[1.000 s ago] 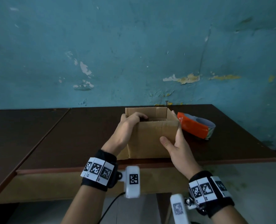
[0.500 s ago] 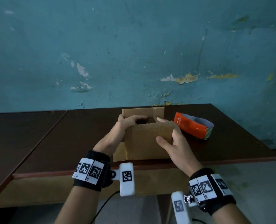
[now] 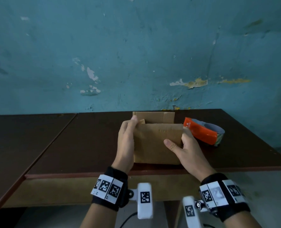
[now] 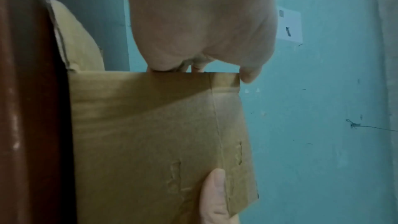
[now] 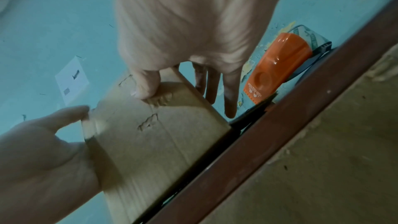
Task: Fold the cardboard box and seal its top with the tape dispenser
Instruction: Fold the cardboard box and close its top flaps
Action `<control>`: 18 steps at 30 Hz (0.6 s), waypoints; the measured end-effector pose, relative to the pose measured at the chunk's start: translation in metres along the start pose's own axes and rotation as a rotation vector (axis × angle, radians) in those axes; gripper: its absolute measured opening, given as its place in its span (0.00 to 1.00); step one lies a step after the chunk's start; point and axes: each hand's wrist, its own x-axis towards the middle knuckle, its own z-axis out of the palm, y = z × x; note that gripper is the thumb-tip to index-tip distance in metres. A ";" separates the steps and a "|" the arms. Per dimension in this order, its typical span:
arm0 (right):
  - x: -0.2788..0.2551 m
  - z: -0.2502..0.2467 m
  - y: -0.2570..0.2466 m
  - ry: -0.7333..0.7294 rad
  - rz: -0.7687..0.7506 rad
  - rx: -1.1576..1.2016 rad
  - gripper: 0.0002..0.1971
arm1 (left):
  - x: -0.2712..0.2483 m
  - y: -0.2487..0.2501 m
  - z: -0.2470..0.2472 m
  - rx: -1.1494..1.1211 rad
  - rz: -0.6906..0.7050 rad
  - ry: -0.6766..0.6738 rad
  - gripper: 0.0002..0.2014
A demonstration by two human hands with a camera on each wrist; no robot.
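**Holding the open box by its two sides**

Standing at the near edge of the dark brown table point(image 3: 87, 145), the cardboard box point(image 3: 156, 143) has its top open, with the far flap upright behind the near wall. We cannot see to the bottom of the box from the head view; only a dark slot shows between the near wall and the far flap, so we cannot tell whether anything lies inside.

Our left hand point(image 3: 125, 142) lies flat along the box's left side, fingers straight and together, with the fingertips reaching over the upper left corner. From the left wrist view the fingertips sit at the top edge of the cardboard, touching it.

Our right hand point(image 3: 187, 145) clasps the box's right edge: the thumb point(image 3: 170, 143) presses on the near face, and the fingers point(image 5: 230, 94) reach round the right side, spread and fairly straight. So the right hand pinches the corner of the box between thumb and fingers.

The orange tape dispenser point(image 3: 202, 132) lies on the table just to the right of the box, near our right hand, and nothing holds it. Behind the table stands a blue wall point(image 3: 136, 55) with peeling paint.
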 end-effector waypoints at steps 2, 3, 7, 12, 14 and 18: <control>0.000 0.000 0.000 0.008 -0.005 0.011 0.36 | -0.004 0.000 -0.003 -0.020 0.001 -0.011 0.29; -0.001 0.001 -0.001 0.012 -0.008 0.019 0.35 | -0.005 0.000 -0.006 0.001 0.024 -0.012 0.28; -0.002 0.005 -0.006 -0.006 0.013 0.061 0.23 | -0.009 -0.008 -0.011 0.118 0.096 -0.081 0.43; 0.000 0.013 -0.001 0.022 -0.027 0.091 0.27 | -0.012 -0.020 -0.005 0.117 0.131 -0.088 0.48; 0.002 0.014 -0.001 0.033 -0.038 0.093 0.27 | -0.013 -0.021 -0.005 0.155 0.212 -0.086 0.42; 0.002 0.015 -0.001 0.053 -0.041 0.105 0.30 | -0.012 -0.018 -0.007 0.204 0.266 -0.107 0.20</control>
